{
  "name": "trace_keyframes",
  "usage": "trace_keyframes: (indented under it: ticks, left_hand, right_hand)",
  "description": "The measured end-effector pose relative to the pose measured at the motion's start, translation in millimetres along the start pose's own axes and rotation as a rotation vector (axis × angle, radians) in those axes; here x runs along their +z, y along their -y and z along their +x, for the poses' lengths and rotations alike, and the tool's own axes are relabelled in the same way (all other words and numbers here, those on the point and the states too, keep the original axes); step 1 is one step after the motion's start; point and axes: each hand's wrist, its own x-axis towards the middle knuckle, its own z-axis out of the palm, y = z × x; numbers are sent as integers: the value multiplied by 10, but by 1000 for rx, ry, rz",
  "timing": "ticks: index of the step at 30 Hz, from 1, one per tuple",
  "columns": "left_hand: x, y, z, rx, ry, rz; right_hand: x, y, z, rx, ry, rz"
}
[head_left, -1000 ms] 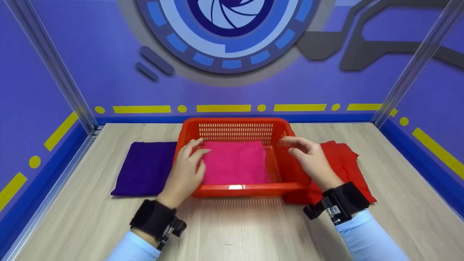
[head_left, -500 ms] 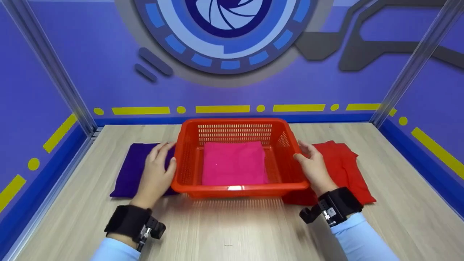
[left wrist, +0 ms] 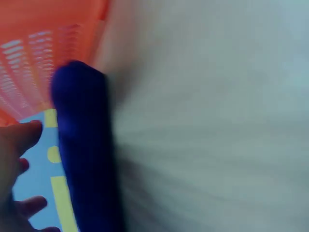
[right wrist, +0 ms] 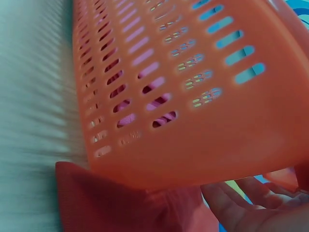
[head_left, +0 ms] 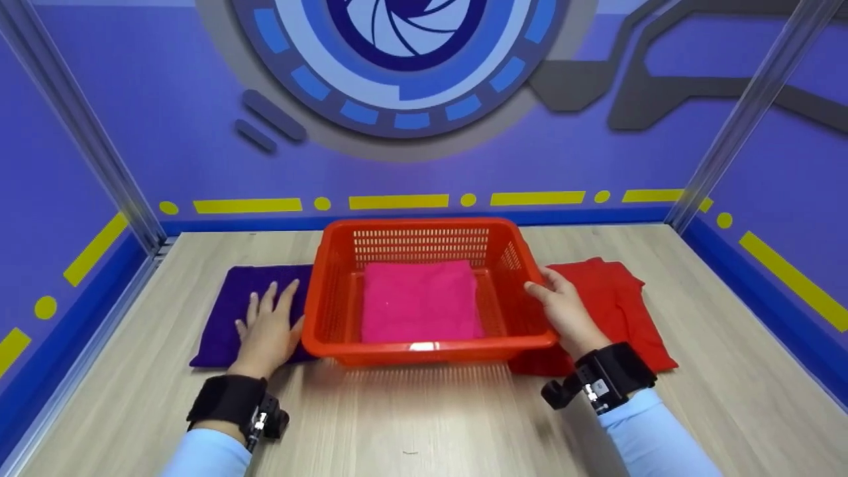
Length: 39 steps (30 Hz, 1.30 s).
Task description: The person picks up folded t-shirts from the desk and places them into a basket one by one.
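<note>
Resting flat with fingers spread, the left hand point(head_left: 268, 329) presses the purple cloth point(head_left: 232, 311) beside the basket point(head_left: 424, 228); the right hand point(head_left: 562, 309), fingers partly hidden, grips its rim.

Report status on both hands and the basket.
Left hand flat, open, on folded purple cloth. Right hand on right rim of orange plastic basket. Folded pink cloth inside. Red cloth beside.

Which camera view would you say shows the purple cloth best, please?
The head view: the whole purple cloth lies flat on the table, left of the orange basket, with the left hand resting open on it. The left wrist view shows only a blurred dark blue strip of it. The right wrist view shows none of it.
</note>
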Motion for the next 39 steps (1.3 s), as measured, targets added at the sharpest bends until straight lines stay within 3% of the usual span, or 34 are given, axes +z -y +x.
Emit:
trace_keyframes:
  ticks: [7,14,21,32,39]
  left_hand:
    - [-19,31,-2,-95,208,13]
    - [-119,-53,-20,-137,304,73]
    - [-190,-127,-108,-143,340,95]
    - [-210,-99,-329,-137,360,141]
    - [-208,-86,-347,-149,398,143]
  right_hand:
    - [-5,-22,0,-21,28,25]
    - [1,-10,5,1,21,51]
    - [1,-16,19,-6,-2,56]
    - [12,-40,23,-11,22,79]
    - [10,-37,21,-12,23,90]
